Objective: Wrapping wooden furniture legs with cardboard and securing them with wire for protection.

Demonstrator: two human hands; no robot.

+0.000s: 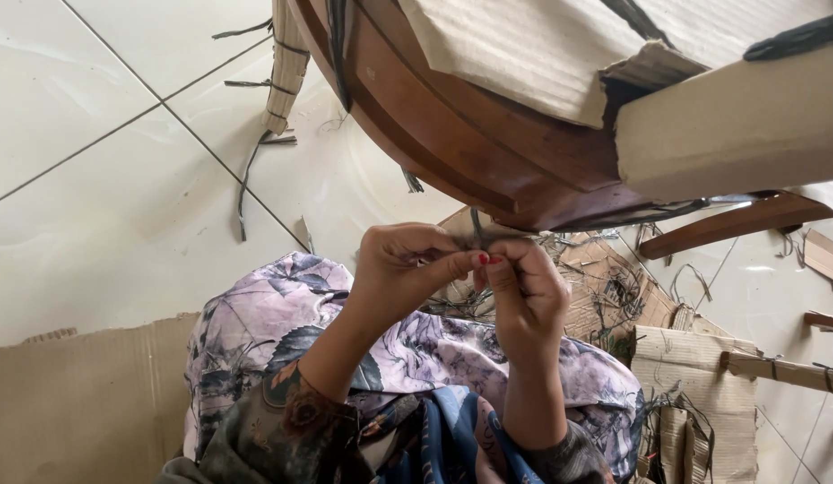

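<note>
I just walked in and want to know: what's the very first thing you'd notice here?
Right in the middle, the left hand and right hand meet, pinching a dark strap at the edge of the big curved wooden piece that fills the top. That wood is partly wrapped in cardboard. Cardboard scraps and cut straps litter the shiny white tile floor at the right.
</note>
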